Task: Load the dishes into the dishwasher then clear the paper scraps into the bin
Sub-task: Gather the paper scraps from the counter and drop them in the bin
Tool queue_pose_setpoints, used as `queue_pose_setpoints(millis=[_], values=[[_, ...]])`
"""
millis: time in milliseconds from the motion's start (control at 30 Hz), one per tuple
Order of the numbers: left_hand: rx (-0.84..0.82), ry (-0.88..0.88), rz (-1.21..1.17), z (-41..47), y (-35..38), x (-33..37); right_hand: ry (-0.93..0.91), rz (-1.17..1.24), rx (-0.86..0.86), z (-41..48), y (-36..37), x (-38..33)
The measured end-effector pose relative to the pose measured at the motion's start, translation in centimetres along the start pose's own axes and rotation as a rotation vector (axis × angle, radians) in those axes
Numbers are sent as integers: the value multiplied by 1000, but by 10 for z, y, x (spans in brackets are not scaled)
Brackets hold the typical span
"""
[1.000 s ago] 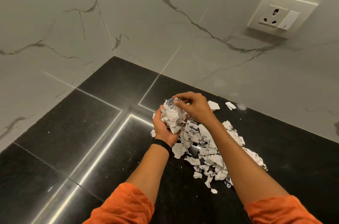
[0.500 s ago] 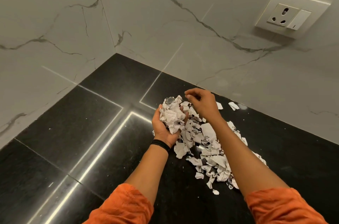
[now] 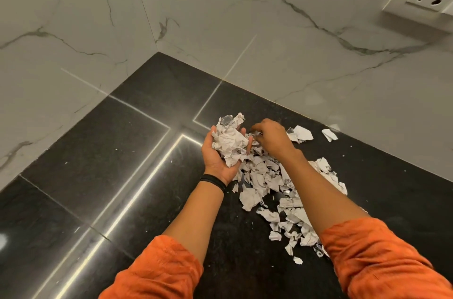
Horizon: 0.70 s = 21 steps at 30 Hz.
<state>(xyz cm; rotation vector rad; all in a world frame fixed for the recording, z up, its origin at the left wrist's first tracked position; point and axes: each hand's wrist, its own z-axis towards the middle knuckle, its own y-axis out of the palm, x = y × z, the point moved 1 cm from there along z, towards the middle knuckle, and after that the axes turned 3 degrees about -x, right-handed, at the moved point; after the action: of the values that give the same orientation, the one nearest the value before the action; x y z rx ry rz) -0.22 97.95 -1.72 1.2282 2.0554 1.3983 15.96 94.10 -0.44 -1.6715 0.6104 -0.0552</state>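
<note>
The person is standing over a dark worktop (image 3: 117,166) set into the corner of a marbled wall (image 3: 269,29) and is working on the paper half of the job; neither the dishwasher nor the bin is showing here. The left hand (image 3: 214,159) is lying palm up just above the worktop, its grip cupping a crumpled wad of paper (image 3: 229,143) with the fingers curling up round it. It seems to be serving as a bowl, so that loose bits are not dropping back. The right hand (image 3: 273,139) is reaching knuckles-up into the far end of the paper scraps (image 3: 261,176), right beside the wad. Its grip is curling down onto a few pieces, seemingly pinching them to pass across, though the fingertips are mostly hiding behind the hand, so how much it is grasping is hard to tell. The scraps are lying in a loose heap on the worktop, running under the right forearm toward the person, with a stray piece (image 3: 329,134) sitting apart near the wall. Judging by the heap, most of the clearing is not yet done, and several more handfuls are likely needed.
</note>
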Motion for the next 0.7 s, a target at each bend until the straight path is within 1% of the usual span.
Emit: queue_pose_setpoints(millis=[100, 200, 300, 400, 467, 533, 633, 700], values=[[4, 8, -16, -6, 3, 1, 61, 122, 58, -6, -6, 1], [-7, 20, -18, -13, 3, 2, 73, 347, 224, -19, -20, -3], [-32, 28, -3, -23, 8, -2, 11, 571, 313, -38, -37, -19], [-59, 41, 29, -32, 11, -8, -119, 758, 281, -61, -52, -45], [-59, 52, 39, -37, 12, -10, -187, 806, 243, -74, -51, -61], [-58, 65, 26, -43, 17, -11, -204, 819, 243, -83, -44, -72], [-68, 84, 2, -54, 27, -13, -178, 807, 302, -93, -30, -85], [-75, 91, -22, -63, 30, -15, -140, 850, 350, -100, -21, -92]])
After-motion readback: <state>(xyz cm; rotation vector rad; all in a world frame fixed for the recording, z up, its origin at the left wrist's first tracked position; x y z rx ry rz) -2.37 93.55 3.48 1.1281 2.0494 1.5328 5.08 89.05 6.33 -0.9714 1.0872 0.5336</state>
